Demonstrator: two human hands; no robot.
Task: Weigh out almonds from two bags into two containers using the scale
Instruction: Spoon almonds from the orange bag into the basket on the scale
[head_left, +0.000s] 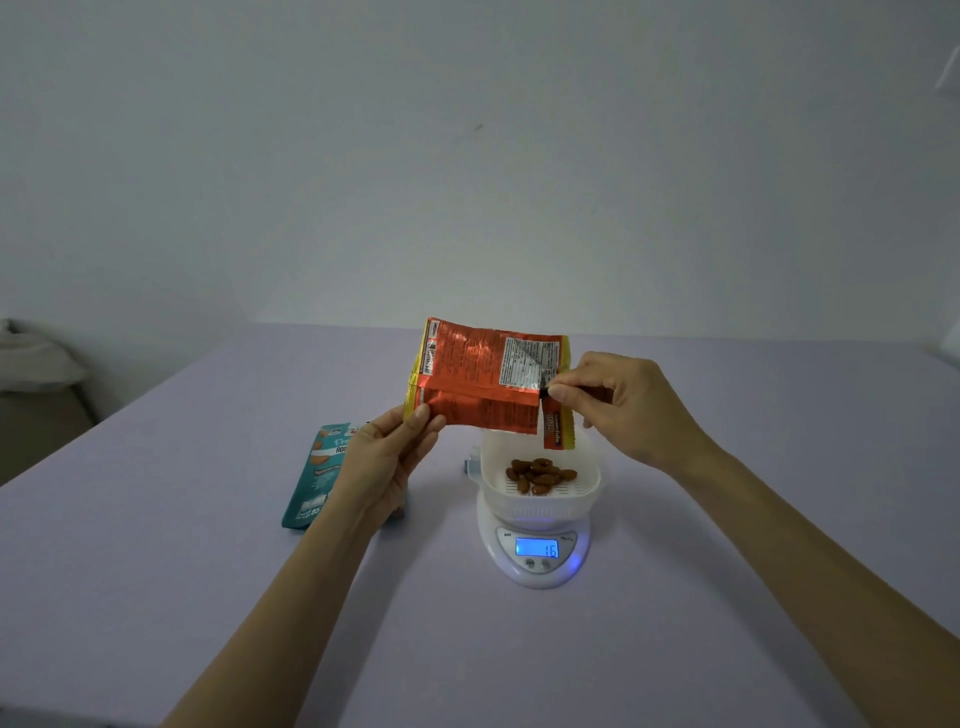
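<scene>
over the white container (540, 499) on the scale (537, 551), reading 15, both hands pinch the orange bag (478, 379): left hand (384, 462) bottom corner, right hand (618, 405) torn edge. tilt gently, trickle almonds (540, 474).

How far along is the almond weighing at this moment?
Done: almonds lie in the white container on the scale, which reads 15. In hand: the left hand and right hand hold the orange bag above that container. Left: the teal bag lies on the table; no second container clearly shows.
</scene>
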